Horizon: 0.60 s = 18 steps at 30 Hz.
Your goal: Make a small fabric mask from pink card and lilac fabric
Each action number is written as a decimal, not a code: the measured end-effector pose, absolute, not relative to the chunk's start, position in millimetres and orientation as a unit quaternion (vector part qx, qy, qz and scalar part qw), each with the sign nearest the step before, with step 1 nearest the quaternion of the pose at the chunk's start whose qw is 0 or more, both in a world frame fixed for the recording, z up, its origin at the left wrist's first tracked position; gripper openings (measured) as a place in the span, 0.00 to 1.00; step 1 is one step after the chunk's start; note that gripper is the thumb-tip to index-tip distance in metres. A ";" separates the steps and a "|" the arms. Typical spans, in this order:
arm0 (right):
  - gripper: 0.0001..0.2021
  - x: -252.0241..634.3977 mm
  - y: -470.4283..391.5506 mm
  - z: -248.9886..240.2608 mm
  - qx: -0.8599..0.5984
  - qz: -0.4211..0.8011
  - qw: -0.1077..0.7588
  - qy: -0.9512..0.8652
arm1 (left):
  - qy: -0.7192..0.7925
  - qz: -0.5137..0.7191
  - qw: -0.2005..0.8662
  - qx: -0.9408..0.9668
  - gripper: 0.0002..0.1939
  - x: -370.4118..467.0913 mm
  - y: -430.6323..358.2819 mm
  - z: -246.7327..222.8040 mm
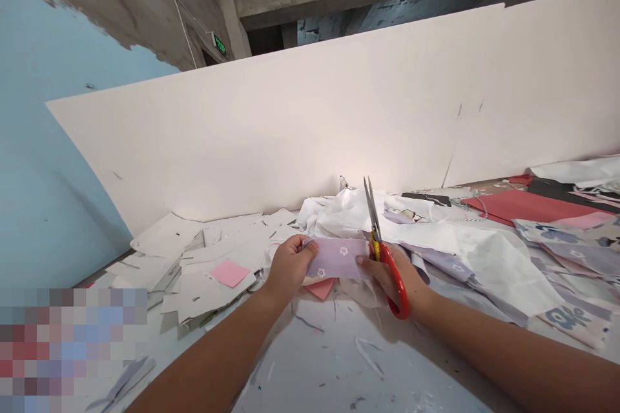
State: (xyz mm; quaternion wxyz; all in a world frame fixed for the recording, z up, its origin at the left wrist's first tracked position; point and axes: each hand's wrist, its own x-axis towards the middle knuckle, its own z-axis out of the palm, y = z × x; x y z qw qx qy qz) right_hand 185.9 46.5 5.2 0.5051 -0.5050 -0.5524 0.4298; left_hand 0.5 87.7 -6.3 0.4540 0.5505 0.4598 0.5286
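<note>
A strip of lilac fabric [341, 257] with white flower outlines is stretched level between my two hands. My left hand [289, 266] pinches its left end between thumb and fingers. At the right end, my right hand [394, 274] grips the strip with the thumb on top. The same hand also carries red-handled scissors [375, 216], blades pointing up and slightly parted, clear of the fabric. Just below the strip a pink-red paper piece [320, 288] shows, partly covered by it.
White card sheets [217, 242] lie heaped at left, with a pink square [231, 273] on top. Crumpled white cloth [484, 258] and patterned scraps [571, 322] spread to the right, near red sheets [527, 205]. A tall white panel [290, 135] stands behind. Small offcuts dot the tabletop [310, 368].
</note>
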 end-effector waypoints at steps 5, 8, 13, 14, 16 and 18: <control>0.08 186.6 49.6 -0.8 -0.482 0.456 0.522 -0.535 | 0.433 0.508 0.516 0.538 0.12 9.1 74.4 1.0; 0.08 187.2 54.6 -8.6 -0.472 0.468 0.541 -0.515 | 0.403 0.500 0.586 0.495 0.13 16.9 66.2 4.2; 0.10 187.5 59.7 -17.5 -0.468 0.483 0.567 -0.476 | 0.427 0.518 0.577 0.465 0.14 21.5 68.4 -7.0; 0.09 187.2 59.4 -17.4 -0.465 0.486 0.566 -0.478 | 0.434 0.525 0.562 0.469 0.13 21.0 70.6 -10.6; 0.07 186.2 57.9 -15.8 -0.458 0.494 0.562 -0.479 | 0.442 0.540 0.541 0.469 0.13 20.1 74.5 -17.3; 0.06 184.2 55.7 -13.9 -0.459 0.500 0.555 -0.481 | 0.451 0.551 0.522 0.470 0.13 19.9 76.9 -22.2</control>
